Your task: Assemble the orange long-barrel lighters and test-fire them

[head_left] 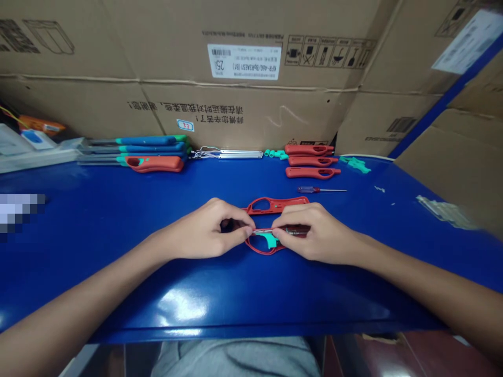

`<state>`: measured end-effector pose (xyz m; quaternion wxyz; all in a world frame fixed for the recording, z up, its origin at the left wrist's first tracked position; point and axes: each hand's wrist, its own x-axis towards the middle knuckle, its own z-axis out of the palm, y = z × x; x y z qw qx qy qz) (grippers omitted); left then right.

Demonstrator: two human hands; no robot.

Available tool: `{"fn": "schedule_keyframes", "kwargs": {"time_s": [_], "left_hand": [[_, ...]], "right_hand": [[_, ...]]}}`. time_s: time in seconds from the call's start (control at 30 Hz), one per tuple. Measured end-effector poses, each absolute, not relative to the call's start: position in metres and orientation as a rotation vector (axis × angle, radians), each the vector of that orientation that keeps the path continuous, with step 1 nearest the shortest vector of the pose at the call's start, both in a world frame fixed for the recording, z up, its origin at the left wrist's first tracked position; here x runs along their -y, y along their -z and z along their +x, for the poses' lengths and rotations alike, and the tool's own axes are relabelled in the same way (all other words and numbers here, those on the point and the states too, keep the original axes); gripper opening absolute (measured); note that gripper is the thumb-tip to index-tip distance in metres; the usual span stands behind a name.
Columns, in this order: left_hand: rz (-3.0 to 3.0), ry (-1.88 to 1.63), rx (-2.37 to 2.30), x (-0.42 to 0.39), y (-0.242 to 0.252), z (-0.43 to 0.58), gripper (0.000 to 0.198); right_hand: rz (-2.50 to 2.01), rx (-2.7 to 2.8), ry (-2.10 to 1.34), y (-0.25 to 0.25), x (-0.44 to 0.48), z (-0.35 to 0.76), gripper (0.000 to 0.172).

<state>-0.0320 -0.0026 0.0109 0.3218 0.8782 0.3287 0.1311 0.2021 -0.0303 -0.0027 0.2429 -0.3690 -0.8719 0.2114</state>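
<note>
Low over the middle of the table, both hands work on a red gas lighter housing half (262, 253) with its open side up. A teal trigger (271, 241) sits in its finger loop, and a thin pale strip or wire runs along the upper edge. My left hand (214, 230) pinches the left end, thumb and forefinger together. My right hand (314, 230) closes on the body to the right of the trigger; its fingers cover part of the inner parts. Just behind lies the other red housing half (288, 204), partly hidden by my right hand.
Along the back lie assembled lighters (153, 152), metal tubes (240, 154), teal rings (275, 154), red housings (312, 173) and teal triggers (356, 164). A screwdriver (322, 189) lies behind my right hand. Clear small parts (446, 212) are far right. Cardboard (251, 104) walls the back.
</note>
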Motion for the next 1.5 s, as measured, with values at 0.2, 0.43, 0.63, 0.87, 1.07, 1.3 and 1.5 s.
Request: {"fn": "schedule_keyframes", "kwargs": {"time_s": [0.2,0.43,0.63,0.87,1.07,1.3,1.5], "left_hand": [[2.137,-0.319,-0.907,0.002,-0.008,-0.026,0.021],[2.141,-0.346,-0.900,0.005,-0.009,-0.026,0.014],[2.145,-0.370,-0.870,0.005,-0.009,-0.026,0.014],[2.266,-0.401,-0.781,0.008,-0.013,-0.028,0.016],[2.406,-0.422,-0.631,0.006,-0.014,-0.031,0.016],[2.439,-0.372,-0.595,0.005,-0.013,-0.030,0.019],[2.426,-0.398,-0.590,0.006,-0.013,-0.029,0.018]], "right_hand": [[-0.969,2.401,-0.543,0.002,0.033,0.201,0.016],[-0.996,2.417,-0.566,-0.001,0.037,0.199,0.018],[-0.945,2.388,-0.516,-0.001,0.039,0.198,0.018],[-0.864,2.381,-0.425,0.003,0.043,0.199,0.019],[-0.860,2.488,-0.323,0.005,0.043,0.199,0.025],[-0.822,2.593,-0.191,0.003,0.044,0.200,0.024],[-0.819,2.610,-0.360,-0.001,0.047,0.199,0.014]]}}
